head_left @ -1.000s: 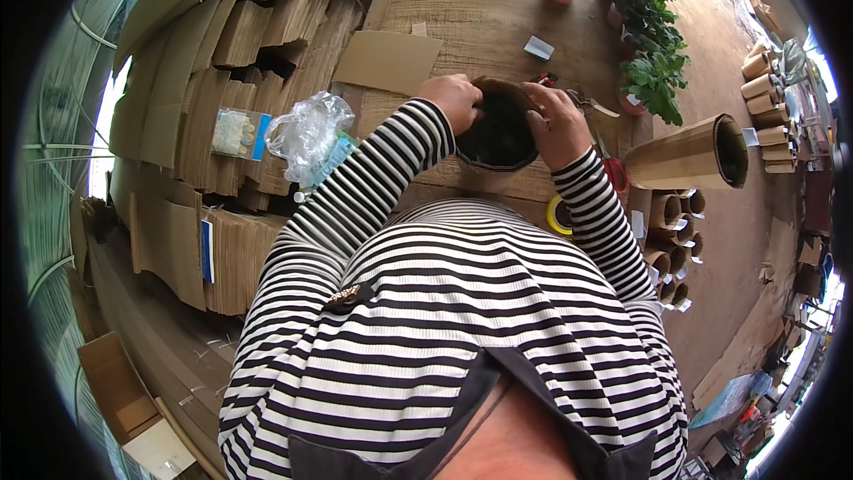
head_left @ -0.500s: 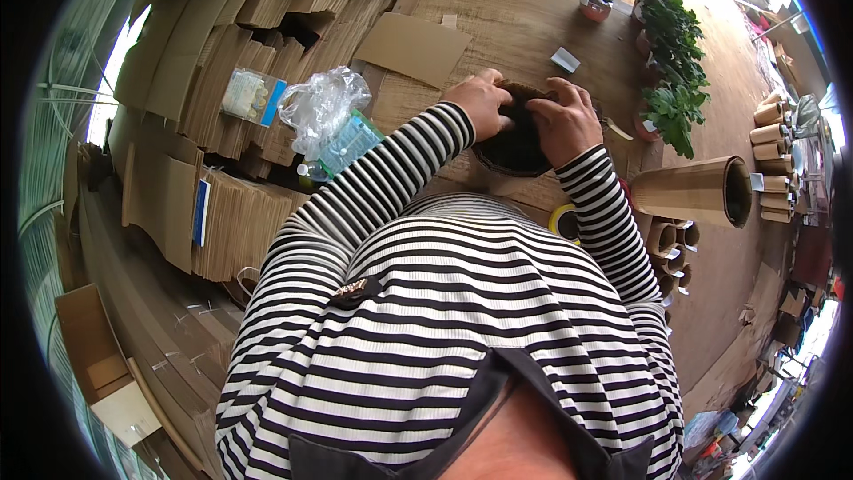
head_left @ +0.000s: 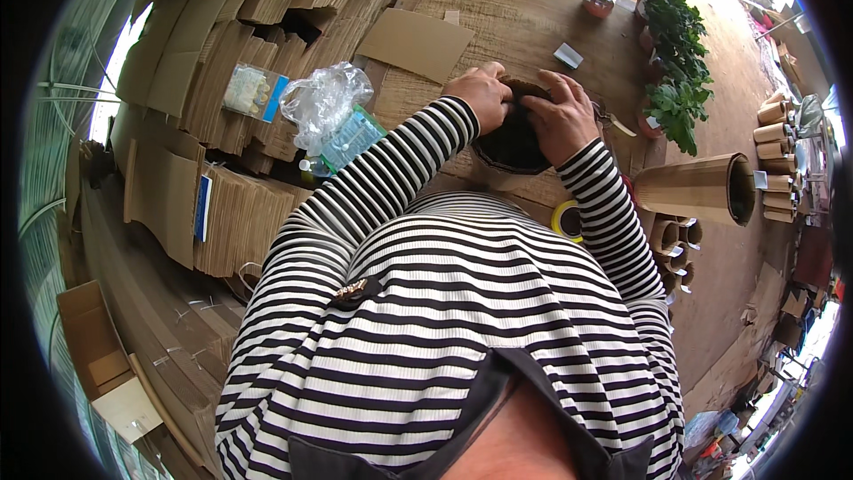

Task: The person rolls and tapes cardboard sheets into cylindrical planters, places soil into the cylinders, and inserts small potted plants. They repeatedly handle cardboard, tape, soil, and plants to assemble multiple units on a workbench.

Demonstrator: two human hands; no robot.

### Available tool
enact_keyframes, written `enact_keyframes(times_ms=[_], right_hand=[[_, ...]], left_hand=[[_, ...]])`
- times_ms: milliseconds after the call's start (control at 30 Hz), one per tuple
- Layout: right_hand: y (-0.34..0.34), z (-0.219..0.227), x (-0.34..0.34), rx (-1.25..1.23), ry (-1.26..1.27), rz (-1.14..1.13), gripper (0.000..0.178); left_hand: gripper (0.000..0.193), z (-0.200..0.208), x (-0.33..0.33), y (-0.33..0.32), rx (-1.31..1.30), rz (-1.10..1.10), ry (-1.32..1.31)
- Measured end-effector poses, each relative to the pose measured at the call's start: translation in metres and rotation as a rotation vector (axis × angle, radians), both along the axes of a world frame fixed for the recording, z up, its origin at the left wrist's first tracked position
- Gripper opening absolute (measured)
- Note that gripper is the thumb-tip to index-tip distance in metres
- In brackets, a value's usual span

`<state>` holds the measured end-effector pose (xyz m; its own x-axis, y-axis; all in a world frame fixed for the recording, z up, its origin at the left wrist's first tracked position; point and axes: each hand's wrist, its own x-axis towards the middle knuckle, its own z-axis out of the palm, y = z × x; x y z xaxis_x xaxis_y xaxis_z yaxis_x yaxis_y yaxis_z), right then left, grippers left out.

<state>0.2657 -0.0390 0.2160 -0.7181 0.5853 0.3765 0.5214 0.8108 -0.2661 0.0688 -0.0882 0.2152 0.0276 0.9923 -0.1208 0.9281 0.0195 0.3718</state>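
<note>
Upright on the wooden table in front of me stands an open-topped brown cardboard sleeve (head_left: 505,180), its inside dark with a hint of green. My left hand (head_left: 481,98) has its fingers curled over the far left part of the rim, the fingertips partly hidden. On the far right part of the rim, my right hand (head_left: 565,121) pinches the wall, thumb reaching inside and fingers bent along the edge. What lies deep in the sleeve is too dark to make out.
Potted green plants (head_left: 675,98) line the far right. A large cardboard sleeve (head_left: 689,189) lies beside my right forearm, near smaller tubes (head_left: 668,236) and a yellow tape roll (head_left: 567,220). Leftward are a clear plastic bag (head_left: 324,98), a flat cardboard sheet (head_left: 416,44) and cardboard stacks (head_left: 244,227).
Both hands have shifted slightly along the sleeve's rim, and the right fingers have changed their bend a little. The sleeve stays in place.
</note>
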Motion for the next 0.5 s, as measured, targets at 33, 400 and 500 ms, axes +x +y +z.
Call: enact_keyframes(times_ms=[33,400,500], right_hand=[[0.0,0.001,0.0,0.0,-0.027,0.012,0.031],[0.006,0.012,-0.009,-0.055,-0.262,0.077,0.042],[0.009,0.017,-0.015,-0.067,-0.324,0.08,0.041]], left_hand=[[0.032,-0.001,-0.001,0.0,-0.001,-0.005,-0.005],[0.042,0.004,-0.015,-0.012,-0.045,-0.075,-0.074],[0.042,0.01,-0.014,-0.015,-0.037,-0.062,-0.073]])
